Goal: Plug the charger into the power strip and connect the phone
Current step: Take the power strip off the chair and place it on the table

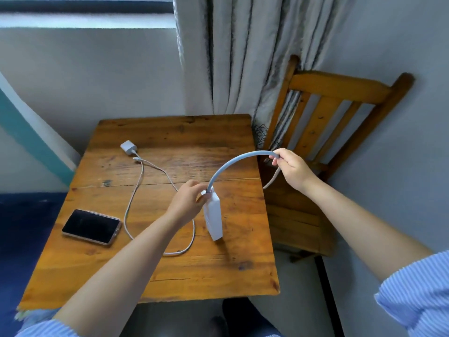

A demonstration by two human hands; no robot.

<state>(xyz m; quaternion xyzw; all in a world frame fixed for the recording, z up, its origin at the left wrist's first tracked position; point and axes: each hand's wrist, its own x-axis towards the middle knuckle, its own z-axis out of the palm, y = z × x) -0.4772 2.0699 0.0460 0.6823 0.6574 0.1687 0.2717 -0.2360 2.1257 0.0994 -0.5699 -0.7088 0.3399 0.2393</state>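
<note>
A white power strip (213, 221) stands on end near the middle of the wooden table (175, 132). My left hand (187, 199) grips its top end where the thick grey cord (233, 164) leaves it. The cord arches up and to the right into my right hand (291, 167), which is closed around it past the table's right edge. A white charger (128, 147) lies at the table's back left. Its thin white cable (138, 186) loops across the table and passes under my left forearm. A dark phone (91, 226) lies screen up at the front left.
A wooden chair (340, 113) stands right of the table, against the wall. A grey curtain (233, 57) hangs behind the table's back right corner. A dark blue surface (26, 215) borders the table's left side.
</note>
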